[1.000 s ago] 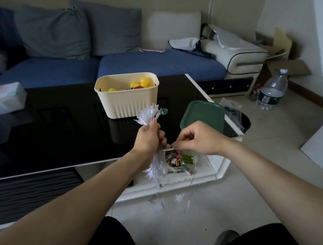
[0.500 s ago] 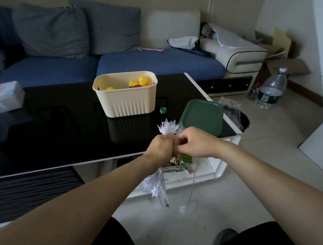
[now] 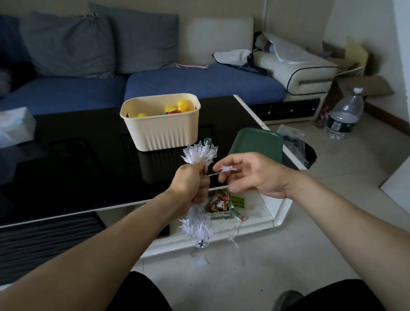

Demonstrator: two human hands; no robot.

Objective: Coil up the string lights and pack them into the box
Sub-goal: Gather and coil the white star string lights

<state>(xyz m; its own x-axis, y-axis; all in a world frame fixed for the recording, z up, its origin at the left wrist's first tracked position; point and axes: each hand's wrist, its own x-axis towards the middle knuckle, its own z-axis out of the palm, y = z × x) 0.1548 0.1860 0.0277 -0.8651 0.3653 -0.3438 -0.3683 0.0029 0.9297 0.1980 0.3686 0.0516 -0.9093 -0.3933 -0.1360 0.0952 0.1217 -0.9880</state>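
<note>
- In the left grip (image 3: 193, 184), the string lights (image 3: 198, 155) were clamped as a bundle, keeping coils gathered.
- Beside it, the right grip (image 3: 252, 174) pinched the loose strand.
- Beyond both, the box (image 3: 162, 133) waited on the bench (image 3: 69, 167).

A blue sofa (image 3: 195, 84) is stretching across the 12 o'clock side, with grey cushions (image 3: 103, 41) leaning on its back. A black glossy table (image 3: 69, 167) is filling the 9 o'clock area, a tissue pack (image 3: 7, 127) sitting at its 10 o'clock edge. A green lid (image 3: 258, 143) is lying toward 2 o'clock. A water bottle (image 3: 344, 114) is standing on the floor at 3 o'clock, beside cardboard (image 3: 362, 85). Snack packets (image 3: 222, 204) are lying on the white lower shelf (image 3: 268, 211) near centre.
</note>
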